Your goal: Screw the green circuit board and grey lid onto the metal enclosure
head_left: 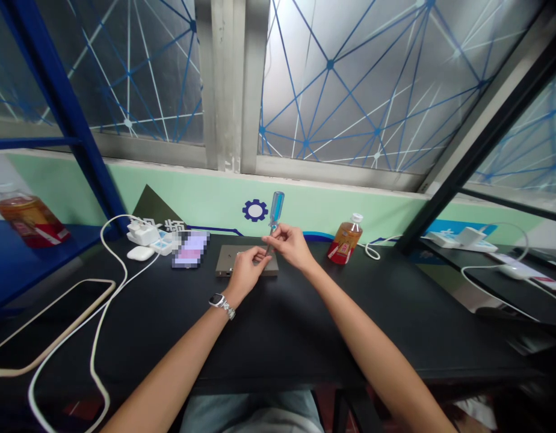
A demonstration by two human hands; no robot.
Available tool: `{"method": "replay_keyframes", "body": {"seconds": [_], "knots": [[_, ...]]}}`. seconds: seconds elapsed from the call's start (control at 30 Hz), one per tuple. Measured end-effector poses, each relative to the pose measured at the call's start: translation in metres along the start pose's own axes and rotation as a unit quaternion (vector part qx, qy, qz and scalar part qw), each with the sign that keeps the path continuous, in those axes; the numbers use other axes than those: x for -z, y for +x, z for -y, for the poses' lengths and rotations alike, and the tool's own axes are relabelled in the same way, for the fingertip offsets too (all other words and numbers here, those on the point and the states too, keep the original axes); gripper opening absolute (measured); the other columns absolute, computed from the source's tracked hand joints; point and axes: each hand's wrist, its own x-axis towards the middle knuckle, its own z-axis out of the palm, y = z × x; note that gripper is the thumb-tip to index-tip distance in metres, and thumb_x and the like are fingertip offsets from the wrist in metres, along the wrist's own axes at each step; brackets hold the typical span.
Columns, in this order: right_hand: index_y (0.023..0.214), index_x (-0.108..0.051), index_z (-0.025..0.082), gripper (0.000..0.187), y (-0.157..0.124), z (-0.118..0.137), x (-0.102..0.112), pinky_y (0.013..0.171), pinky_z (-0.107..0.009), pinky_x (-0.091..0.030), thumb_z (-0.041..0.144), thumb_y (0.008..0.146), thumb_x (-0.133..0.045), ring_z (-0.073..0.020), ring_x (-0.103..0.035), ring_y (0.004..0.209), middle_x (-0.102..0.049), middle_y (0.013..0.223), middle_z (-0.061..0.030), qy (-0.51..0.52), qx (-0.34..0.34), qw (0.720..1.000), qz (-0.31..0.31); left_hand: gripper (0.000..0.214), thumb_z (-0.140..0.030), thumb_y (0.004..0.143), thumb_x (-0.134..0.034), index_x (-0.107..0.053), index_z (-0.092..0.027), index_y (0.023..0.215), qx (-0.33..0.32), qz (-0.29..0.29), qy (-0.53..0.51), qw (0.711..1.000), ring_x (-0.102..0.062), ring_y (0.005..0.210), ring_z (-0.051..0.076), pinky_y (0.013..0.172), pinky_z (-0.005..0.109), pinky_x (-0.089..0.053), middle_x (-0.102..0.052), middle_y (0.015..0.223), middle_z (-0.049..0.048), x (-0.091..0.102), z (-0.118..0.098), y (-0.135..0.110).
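Note:
A flat grey metal box lies on the black table near the wall. My right hand is closed on a screwdriver with a clear blue handle, held upright with its tip down over the box. My left hand, with a watch on the wrist, rests on the box with its fingers pinched near the screwdriver's tip. What those fingers hold is too small to see.
A phone, a white charger block and a white earbud case lie left of the box, with white cables trailing forward. A drink bottle stands to the right. Another bottle lies on the blue shelf at left.

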Motion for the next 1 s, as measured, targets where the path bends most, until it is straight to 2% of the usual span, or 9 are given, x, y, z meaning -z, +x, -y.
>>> {"method": "replay_keyframes", "body": {"seconds": [0.07, 0.17, 0.33, 0.43, 0.57, 0.67, 0.8, 0.9, 1.0], "knots": [[0.068, -0.053, 0.02, 0.041, 0.001, 0.0, 0.0, 0.051, -0.025, -0.044, 0.05, 0.072, -0.08, -0.0135, -0.056, 0.052, -0.056, 0.057, 0.0027, -0.017, 0.006, 1.0, -0.018, 0.018, -0.034, 0.087, -0.067, -0.074, -0.018, 0.088, 0.011, 0.016, -0.01, 1.0, -0.072, 0.076, 0.022, 0.075, 0.033, -0.056, -0.078, 0.087, 0.0074, 0.0, -0.001, 0.0], [0.078, -0.058, 0.018, 0.038, 0.002, 0.003, 0.002, 0.054, -0.025, -0.047, 0.049, 0.073, -0.079, -0.0139, -0.057, 0.058, -0.059, 0.063, 0.0014, -0.031, 0.003, 0.999, 0.015, 0.02, -0.032, 0.09, -0.063, -0.076, -0.017, 0.095, 0.018, 0.044, -0.027, 0.999, -0.075, 0.084, 0.025, 0.081, 0.035, -0.057, -0.079, 0.092, 0.0086, 0.002, -0.002, 0.0], [0.119, -0.062, 0.017, 0.048, 0.005, 0.018, 0.011, 0.063, -0.025, -0.055, 0.045, 0.081, -0.072, -0.0214, -0.065, 0.097, -0.069, 0.11, -0.01, 0.012, -0.024, 0.996, 0.084, 0.026, -0.033, 0.094, -0.058, -0.074, -0.016, 0.104, 0.02, 0.067, -0.056, 0.996, -0.075, 0.094, 0.026, 0.09, 0.038, -0.056, -0.079, 0.1, 0.0113, 0.006, 0.002, 0.0], [0.125, -0.063, 0.019, 0.048, 0.008, 0.027, 0.015, 0.069, -0.027, -0.056, 0.044, 0.085, -0.069, -0.0232, -0.062, 0.108, -0.067, 0.125, -0.0108, 0.044, -0.03, 0.993, 0.11, 0.027, -0.034, 0.094, -0.057, -0.073, -0.016, 0.107, 0.018, 0.074, -0.06, 0.995, -0.075, 0.095, 0.025, 0.092, 0.038, -0.056, -0.079, 0.1, 0.0112, 0.007, 0.006, 0.001], [0.114, -0.069, 0.019, 0.038, 0.01, 0.032, 0.015, 0.081, -0.03, -0.054, 0.046, 0.088, -0.065, -0.0201, -0.064, 0.1, -0.071, 0.116, -0.0085, 0.068, -0.013, 0.989, 0.134, 0.026, -0.034, 0.095, -0.056, -0.074, -0.018, 0.105, 0.001, 0.086, -0.027, 0.996, -0.074, 0.093, 0.024, 0.091, 0.037, -0.055, -0.079, 0.095, 0.008, 0.007, 0.006, 0.002], [0.104, -0.069, 0.019, 0.035, 0.011, 0.03, 0.012, 0.085, -0.032, -0.052, 0.048, 0.085, -0.069, -0.0186, -0.065, 0.094, -0.072, 0.101, -0.0065, 0.081, 0.006, 0.991, 0.108, 0.027, -0.034, 0.096, -0.054, -0.074, -0.018, 0.105, -0.007, 0.098, -0.023, 0.995, -0.074, 0.094, 0.024, 0.088, 0.035, -0.056, -0.079, 0.095, 0.0074, 0.008, 0.003, 0.002], [0.084, -0.059, 0.019, 0.038, 0.013, 0.023, 0.005, 0.072, -0.029, -0.05, 0.05, 0.074, -0.078, -0.0155, -0.058, 0.076, -0.063, 0.08, -0.0009, 0.046, 0.033, 0.998, 0.031, 0.03, -0.035, 0.097, -0.052, -0.074, -0.017, 0.109, -0.014, 0.109, -0.024, 0.994, -0.073, 0.099, 0.024, 0.092, 0.036, -0.055, -0.079, 0.101, 0.008, 0.007, 0.002, 0.001], [0.08, -0.053, 0.02, 0.045, 0.016, 0.019, 0.001, 0.062, -0.027, -0.045, 0.052, 0.068, -0.082, -0.0135, -0.051, 0.067, -0.056, 0.072, 0.0021, 0.014, 0.042, 0.999, -0.02, 0.033, -0.036, 0.098, -0.05, -0.071, -0.017, 0.115, -0.013, 0.115, -0.027, 0.993, -0.073, 0.1, 0.024, 0.096, 0.038, -0.054, -0.078, 0.104, 0.0087, 0.006, 0.002, 0.0], [0.087, -0.057, 0.019, 0.044, 0.019, 0.021, 0.003, 0.064, -0.027, -0.045, 0.051, 0.069, -0.082, -0.0148, -0.054, 0.071, -0.06, 0.077, 0.0003, -0.001, 0.041, 0.999, -0.007, 0.033, -0.036, 0.098, -0.049, -0.07, -0.017, 0.115, -0.009, 0.119, -0.031, 0.992, -0.073, 0.1, 0.023, 0.095, 0.037, -0.055, -0.078, 0.103, 0.0086, 0.006, 0.002, -0.001]]}}
